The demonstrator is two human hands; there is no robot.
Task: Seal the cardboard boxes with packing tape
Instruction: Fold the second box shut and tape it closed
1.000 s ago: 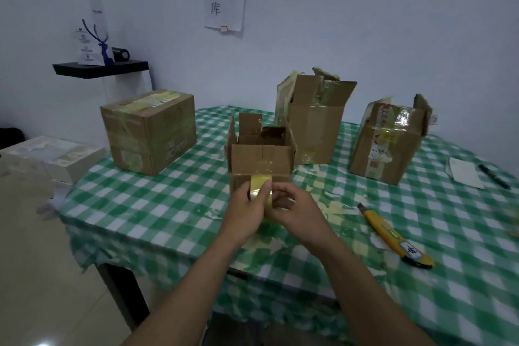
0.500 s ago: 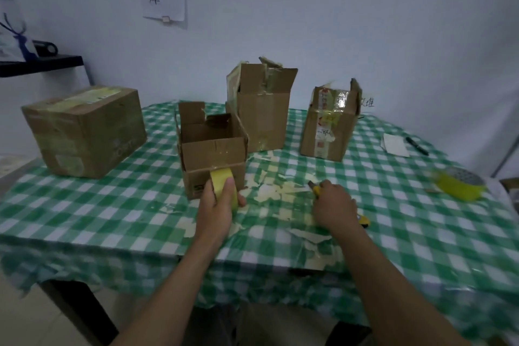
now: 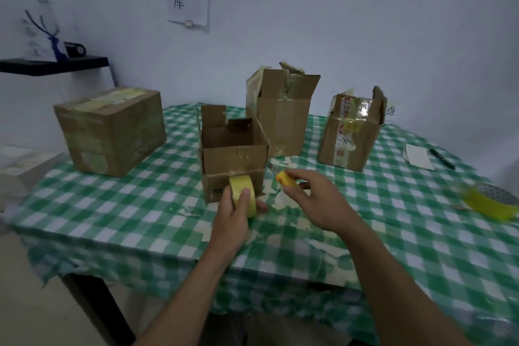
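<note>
Cardboard boxes: we count four on the green-checked tabletop [image 3: 134, 205]. Far-left corner: closed box [image 3: 109, 130], its top taped over and flaps flat. Middle of the tabletop: small open box [image 3: 233, 154], flaps standing up. Just in front of its near face is the tape roll [image 3: 243, 191], yellow and upright on its edge. We cannot tell whether the roll touches the cardboard. Left hand [image 3: 231, 222] grips the roll, thumb laid over the outer band and fingers curled round the far side.

Behind the small box, toward the far edge: tall box [image 3: 280, 118], top flaps up and ragged. Pale tape scraps [image 3: 323, 247] litter the cloth from the small box to the near edge.

Right hand [image 3: 317, 199] hovers just right of the roll. Its fingers are closed round a yellow utility knife [image 3: 284, 178], whose front end points at the small box. The blade is too blurred to judge.

Right of the tall box: taped box [image 3: 351, 135], shiny tape across it and one flap raised. Near the far-right corner a paper slip [image 3: 418, 156] lies with a black pen [image 3: 442, 159] beside it. At the right edge sits a second tape roll [image 3: 491, 203], blurred.
</note>
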